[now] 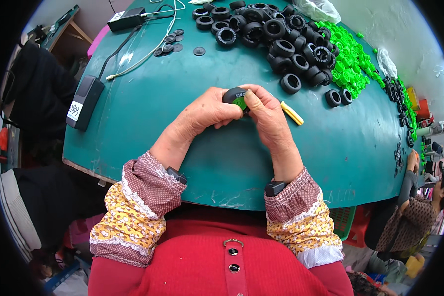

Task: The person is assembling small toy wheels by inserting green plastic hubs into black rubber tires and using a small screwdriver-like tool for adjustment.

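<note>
Between my two hands, above the green table (pixel 148 111), is a small black toy tyre (pixel 233 94) with a bright green wheel hub (pixel 240 102) inside it. My left hand (pixel 207 108) is closed on its left side, thumb against the hub. From the right, my right hand (pixel 265 109) grips the same tyre, its thumb pressing at the rim. Fingers hide the tyre's lower part and back. Just right of my right hand lies a tool with a yellow handle (pixel 292 113); its other end is hidden.
A heap of black tyres (pixel 274 29) stands at the back, with green hubs (pixel 348 59) beside it. Black discs (pixel 168 48) lie back left. A black power adapter (pixel 85 101) and white cable (pixel 148 58) are at left. At far right a co-worker (pixel 414 217) sits by more parts.
</note>
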The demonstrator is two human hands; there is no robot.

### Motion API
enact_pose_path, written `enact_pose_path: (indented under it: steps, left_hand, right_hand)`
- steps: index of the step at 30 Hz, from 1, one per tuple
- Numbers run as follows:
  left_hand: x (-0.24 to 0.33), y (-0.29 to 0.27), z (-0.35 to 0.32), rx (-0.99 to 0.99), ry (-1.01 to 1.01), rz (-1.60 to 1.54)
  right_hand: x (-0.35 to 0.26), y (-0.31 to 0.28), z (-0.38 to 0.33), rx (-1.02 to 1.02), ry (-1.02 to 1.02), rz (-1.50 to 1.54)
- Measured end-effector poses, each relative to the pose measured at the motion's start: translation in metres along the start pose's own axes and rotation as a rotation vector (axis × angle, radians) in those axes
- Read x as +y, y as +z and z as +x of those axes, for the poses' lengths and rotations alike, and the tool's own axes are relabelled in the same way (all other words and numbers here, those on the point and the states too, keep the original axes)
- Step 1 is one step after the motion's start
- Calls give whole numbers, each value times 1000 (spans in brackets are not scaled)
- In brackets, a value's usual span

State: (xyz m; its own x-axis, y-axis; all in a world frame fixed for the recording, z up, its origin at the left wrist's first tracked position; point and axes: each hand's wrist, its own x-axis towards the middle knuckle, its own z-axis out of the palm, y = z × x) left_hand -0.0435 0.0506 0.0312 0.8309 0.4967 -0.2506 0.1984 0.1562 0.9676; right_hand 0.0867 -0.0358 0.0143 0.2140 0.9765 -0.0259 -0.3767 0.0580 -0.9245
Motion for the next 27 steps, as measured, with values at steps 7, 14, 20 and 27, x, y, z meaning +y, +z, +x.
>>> enact_pose_path:
  steps: [7,14,20,27]
  left_hand:
    - [-5,9,2,184,139,-315]
    - [-12,8,8,143,225,-324]
    - [-9,9,4,167,167,-257]
    - [-11,8,4,23,150,-229]
  right_hand:
    - [8,6,2,121,-20,111]
    - [8,8,1,120,-48,52]
    - [4,13,0,142,-61,-29]
    - [-2,10,-3,-4,2,51]
